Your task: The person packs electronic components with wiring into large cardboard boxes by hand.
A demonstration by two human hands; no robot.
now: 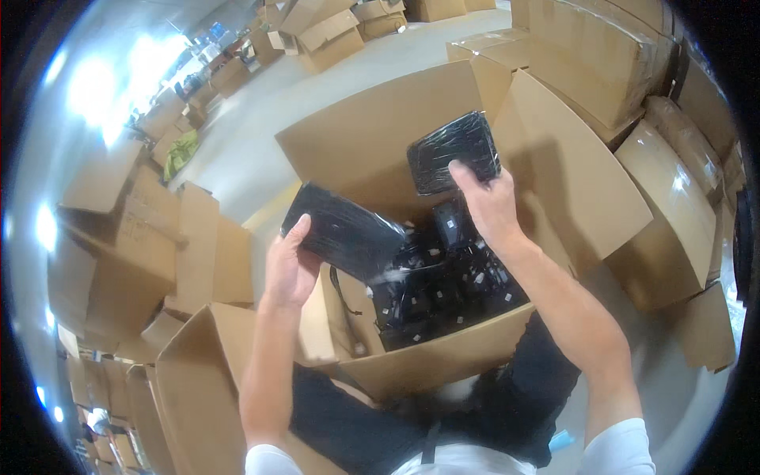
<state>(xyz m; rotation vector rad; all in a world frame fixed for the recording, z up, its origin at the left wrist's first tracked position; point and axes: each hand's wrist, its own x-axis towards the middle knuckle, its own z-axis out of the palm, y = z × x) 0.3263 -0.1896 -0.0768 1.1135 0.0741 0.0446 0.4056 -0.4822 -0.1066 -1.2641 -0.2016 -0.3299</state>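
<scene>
Warehouse or packing floor. Stacked and open brown cardboard cartons [586,55] on all sides, bare grey concrete floor [253,134]. More cartons [324,32] far back under bright overhead lighting.

bright glare upper left, soft blur — bent edges

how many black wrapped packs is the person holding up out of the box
2: one black wrapped pack in the left hand, another in the right hand. More lie in the open cardboard box below, partly hidden.
</scene>
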